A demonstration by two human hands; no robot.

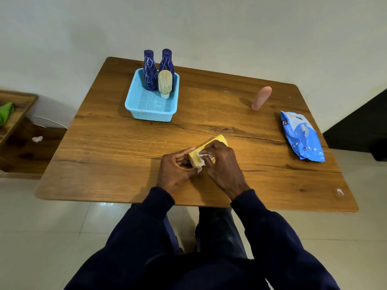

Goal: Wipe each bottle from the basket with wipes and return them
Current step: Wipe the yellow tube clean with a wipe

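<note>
Above a wooden desk (104, 153), the left hand (178, 169) holds a yellow bottle (216, 141) in a curled grip. The right hand (223, 164) pinches a white wipe (204, 156) against it.

Two blue bottles (150, 72) (167, 61), one cream bottle (165, 82), one yellow bottle (217, 141), one pink bottle (261, 98), one basket (130, 97), one wipes pack (301, 137), one wipe (204, 156).

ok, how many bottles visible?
5. In the basket: left blue bottle, right blue bottle, cream bottle. Pink bottle on the table. Yellow bottle in left hand and right hand.
</note>
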